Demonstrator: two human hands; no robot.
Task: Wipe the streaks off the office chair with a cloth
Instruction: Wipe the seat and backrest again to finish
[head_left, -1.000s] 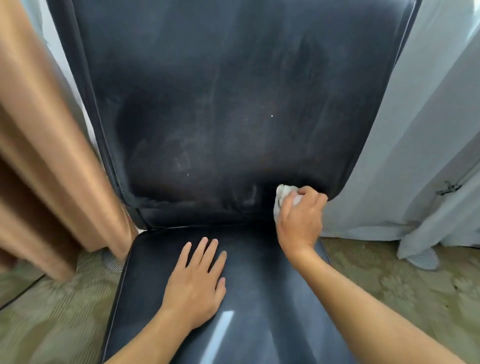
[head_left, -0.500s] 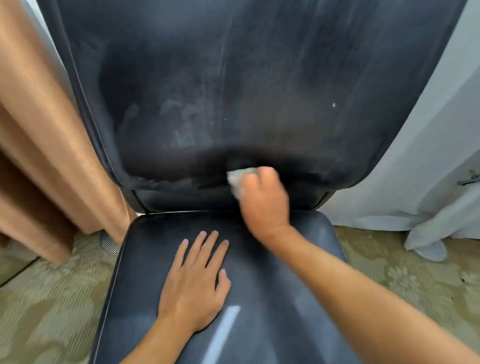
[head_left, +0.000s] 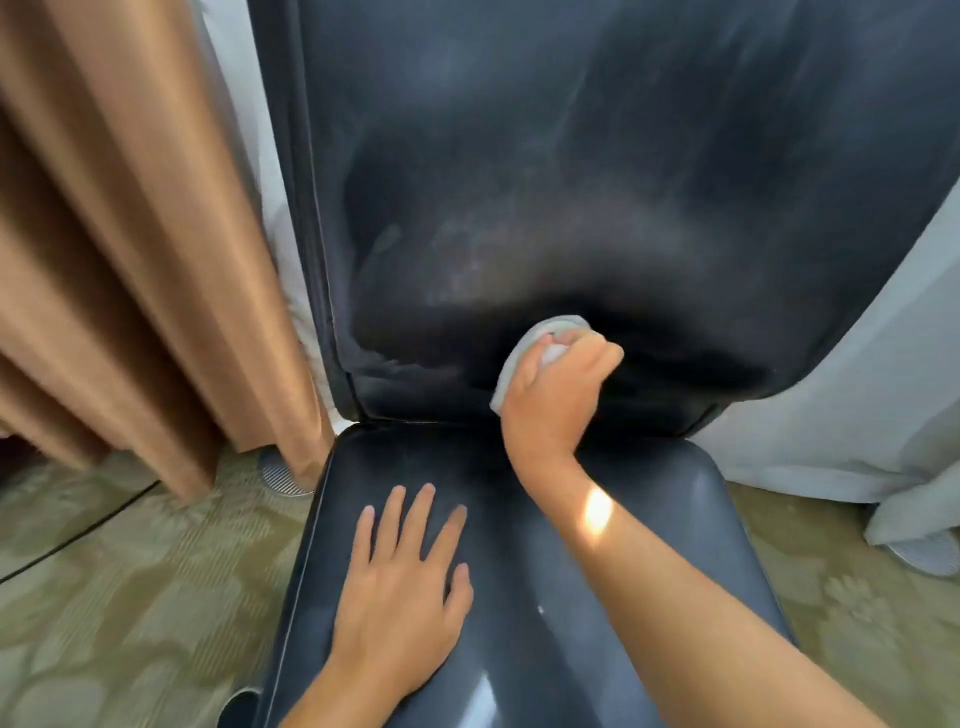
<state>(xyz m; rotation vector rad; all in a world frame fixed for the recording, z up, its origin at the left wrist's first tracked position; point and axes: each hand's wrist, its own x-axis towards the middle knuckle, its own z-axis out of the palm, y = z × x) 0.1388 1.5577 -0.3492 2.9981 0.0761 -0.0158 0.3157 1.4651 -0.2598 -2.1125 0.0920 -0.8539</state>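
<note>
2 hands | right hand (head_left: 556, 395) fingers grip crumpled cloth (head_left: 524, 353) | left hand (head_left: 400, 592) flat, seat (head_left: 649, 519)

Streaked black chair (head_left: 597, 182); crumpled pale cloth (head_left: 524, 348) against backrest.

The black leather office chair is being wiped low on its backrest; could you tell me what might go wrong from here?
The right hand grips the small grey cloth bunched up, so each pass likely covers little. The pale streaks left of the cloth could be missed. The left hand rests flat on the glossy seat and may leave fresh marks.
</note>
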